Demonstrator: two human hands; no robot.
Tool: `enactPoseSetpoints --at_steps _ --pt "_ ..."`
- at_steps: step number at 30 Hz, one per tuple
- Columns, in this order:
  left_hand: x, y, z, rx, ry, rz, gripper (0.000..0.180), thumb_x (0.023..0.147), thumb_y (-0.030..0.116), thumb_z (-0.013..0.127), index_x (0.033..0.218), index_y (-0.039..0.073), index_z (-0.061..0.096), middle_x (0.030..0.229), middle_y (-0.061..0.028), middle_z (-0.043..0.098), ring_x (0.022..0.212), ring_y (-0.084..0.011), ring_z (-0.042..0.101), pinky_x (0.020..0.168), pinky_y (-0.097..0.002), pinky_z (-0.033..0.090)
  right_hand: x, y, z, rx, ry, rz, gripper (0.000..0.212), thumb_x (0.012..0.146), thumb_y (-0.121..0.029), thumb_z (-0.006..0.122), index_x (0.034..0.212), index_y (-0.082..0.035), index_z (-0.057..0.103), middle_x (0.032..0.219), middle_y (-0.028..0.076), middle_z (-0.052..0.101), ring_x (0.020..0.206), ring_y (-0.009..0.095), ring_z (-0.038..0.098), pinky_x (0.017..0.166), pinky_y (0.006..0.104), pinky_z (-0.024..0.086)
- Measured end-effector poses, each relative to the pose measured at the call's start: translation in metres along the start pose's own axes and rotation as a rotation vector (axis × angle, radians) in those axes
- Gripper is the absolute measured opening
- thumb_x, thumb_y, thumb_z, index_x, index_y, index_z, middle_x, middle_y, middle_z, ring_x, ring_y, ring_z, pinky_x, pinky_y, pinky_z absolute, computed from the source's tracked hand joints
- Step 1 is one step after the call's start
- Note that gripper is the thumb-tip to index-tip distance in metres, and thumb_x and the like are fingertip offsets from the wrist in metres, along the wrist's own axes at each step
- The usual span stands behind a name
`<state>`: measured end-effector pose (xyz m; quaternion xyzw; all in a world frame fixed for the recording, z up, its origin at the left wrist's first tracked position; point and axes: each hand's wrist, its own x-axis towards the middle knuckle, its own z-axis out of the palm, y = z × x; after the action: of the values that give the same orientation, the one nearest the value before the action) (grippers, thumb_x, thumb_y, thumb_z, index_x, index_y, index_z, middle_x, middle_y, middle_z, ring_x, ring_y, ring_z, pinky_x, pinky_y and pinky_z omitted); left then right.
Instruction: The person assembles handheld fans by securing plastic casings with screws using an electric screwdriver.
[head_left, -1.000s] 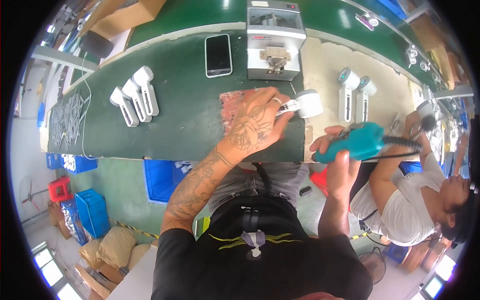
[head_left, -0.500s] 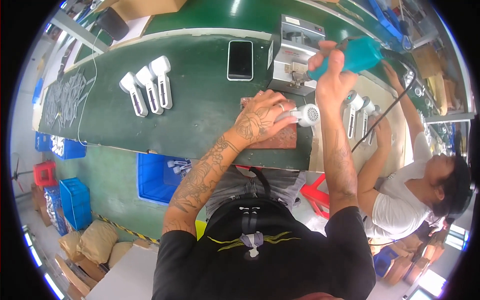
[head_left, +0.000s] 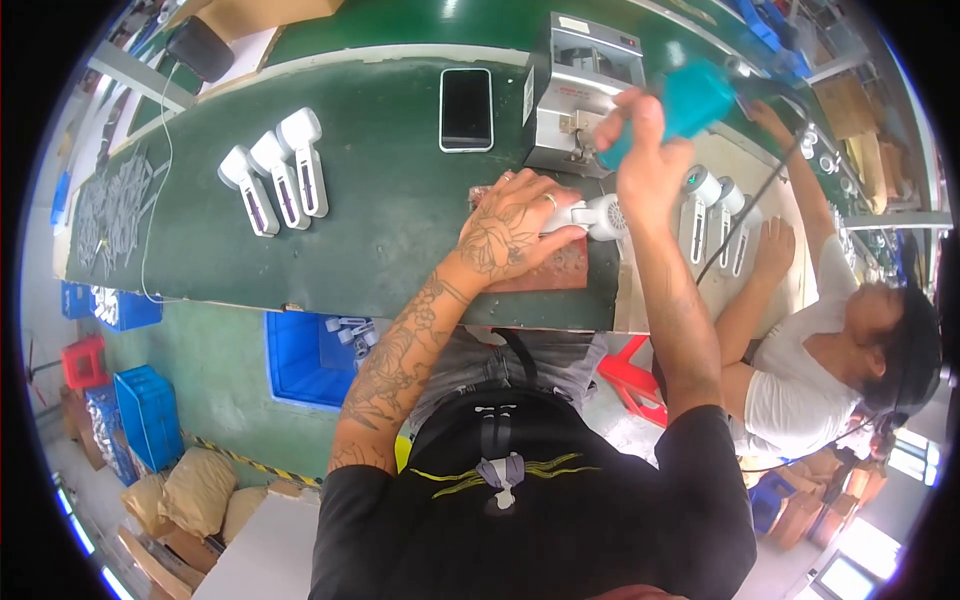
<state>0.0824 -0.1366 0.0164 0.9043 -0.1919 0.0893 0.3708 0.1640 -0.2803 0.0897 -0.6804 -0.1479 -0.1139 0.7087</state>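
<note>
My left hand is wrapped round the body of a small white handheld fan, pressing it onto a reddish-brown pad. The fan's round grilled head sticks out to the right of my fingers; most of its handle is hidden under the palm. Higher up on the right, my right hand grips a teal electric screwdriver held aslant and blurred by motion. Its tip end is close to the front of a grey metal screw feeder; whether they touch I cannot tell.
Three white fans lie at the left, beyond them a heap of grey strips. A phone lies by the feeder. On the right, a co-worker's hand is beside more fans. A black cable hangs across there. A blue bin stands below.
The screwdriver and my right hand have come slightly back from the feeder toward me. The fan's head has tilted a little under my left hand. The whole view has shifted slightly.
</note>
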Motion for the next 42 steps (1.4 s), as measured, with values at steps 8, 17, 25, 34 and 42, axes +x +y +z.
enactPoseSetpoints --at_steps 8,17,25,34,42 --pt "0.001 0.0 0.001 0.016 0.01 0.034 0.048 0.093 0.048 0.065 0.124 0.011 0.069 0.112 -0.01 0.065 0.112 -0.0304 0.058 0.108 -0.0506 0.042 -0.026 -0.008 -0.011 0.066 -0.01 -0.032 0.035 0.103 -0.032 0.063 0.105 0.003 0.065 0.071 0.002 0.06 0.061 0.011 0.058 0.055 0.0269 0.046" --pt "0.002 0.0 0.0 0.036 0.013 0.026 0.047 0.092 0.047 0.066 0.121 0.011 0.069 0.109 -0.0097 0.064 0.11 -0.0296 0.058 0.105 -0.049 0.043 -0.03 0.009 -0.01 0.037 -0.036 -0.008 0.043 0.103 -0.041 0.06 0.094 0.0 0.055 0.07 0.007 0.056 0.061 0.018 0.058 0.056 0.031 0.047" --pt "0.001 0.005 0.001 0.132 0.039 0.033 0.044 0.094 0.046 0.064 0.119 0.01 0.066 0.111 -0.0107 0.063 0.112 -0.0311 0.058 0.106 -0.0496 0.042 -0.031 0.012 -0.011 0.046 -0.013 0.015 0.045 0.104 -0.042 0.056 0.091 0.001 0.055 0.07 0.007 0.055 0.061 0.018 0.056 0.056 0.0313 0.046" --pt "0.0 0.0 0.001 -0.003 0.045 0.029 0.035 0.095 0.033 0.064 0.124 0.015 0.068 0.114 -0.0126 0.064 0.114 -0.0397 0.058 0.105 -0.0506 0.043 0.006 -0.001 -0.005 -0.075 0.002 -0.151 0.049 0.104 -0.045 0.055 0.107 0.004 0.061 0.071 0.006 0.059 0.065 0.016 0.059 0.059 0.03 0.046" --pt "0.002 0.001 0.004 -0.003 0.075 0.067 0.032 0.093 0.027 0.063 0.122 0.015 0.069 0.109 -0.0119 0.064 0.108 -0.0353 0.059 0.103 -0.048 0.045 0.02 0.024 0.0 0.035 -0.009 -0.176 0.044 0.105 -0.042 0.057 0.096 0.001 0.06 0.07 0.004 0.06 0.064 0.015 0.058 0.059 0.0293 0.045"
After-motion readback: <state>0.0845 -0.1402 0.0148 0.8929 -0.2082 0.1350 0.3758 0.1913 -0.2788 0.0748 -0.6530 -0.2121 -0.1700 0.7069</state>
